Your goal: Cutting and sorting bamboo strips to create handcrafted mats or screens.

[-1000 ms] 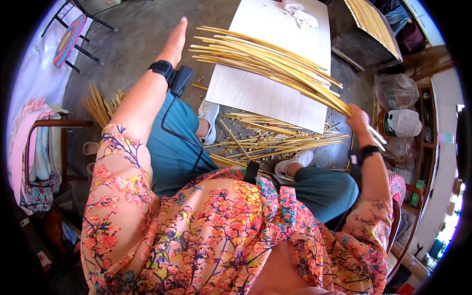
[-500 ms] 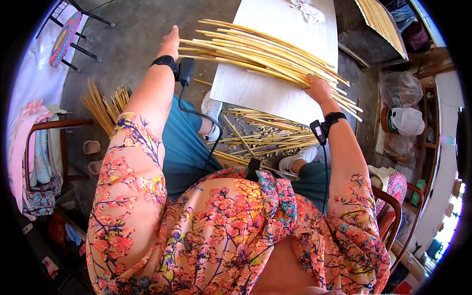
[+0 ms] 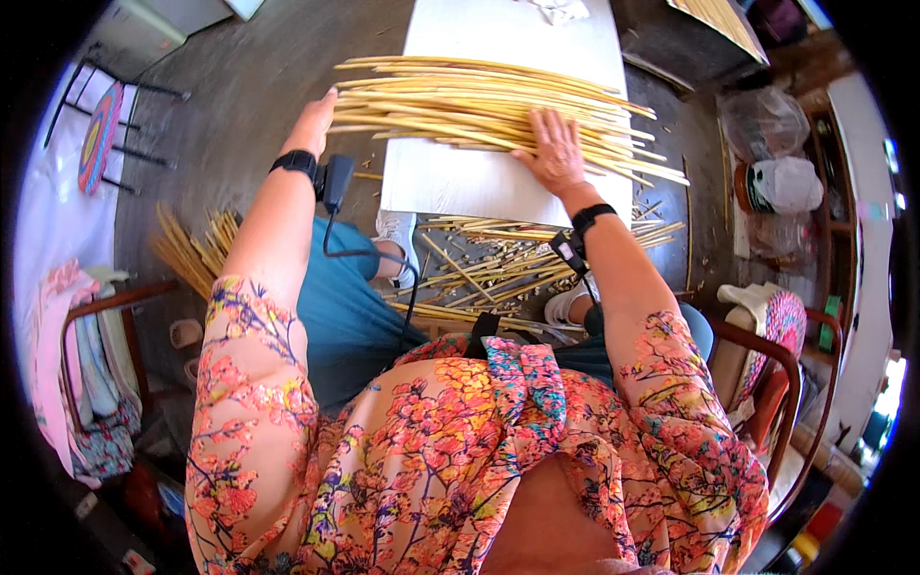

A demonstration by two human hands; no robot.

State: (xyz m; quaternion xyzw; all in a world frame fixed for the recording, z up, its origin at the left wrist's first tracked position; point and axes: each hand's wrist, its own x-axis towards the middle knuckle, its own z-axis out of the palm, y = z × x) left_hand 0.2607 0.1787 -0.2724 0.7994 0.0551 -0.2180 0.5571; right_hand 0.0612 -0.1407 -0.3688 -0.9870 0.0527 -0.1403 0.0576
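Under the right hand's fingers, long, thin, yellow straw-like stalks lie side by side across a white, wood-grained rectangular table, ends overhanging both long edges. Right fingers: nearly straight, slightly fanned, resting palm-down on the layer, wrapped around none. Flat contact probably presses several stalks at once and keeps them from rolling. Left hand: at the stalks' left ends, past the table edge; fingers straight, close together, gripping nothing that shows. Palm side hidden; cannot tell how many ends it touches. Its upright set suggests a stop against the tips. To the right of the right fingers, ends are staggered. Past the fingertips, at the table's far end: crumpled white cloth. Nearer the body than the fingers: scattered yellow stalk pieces on the grey floor.
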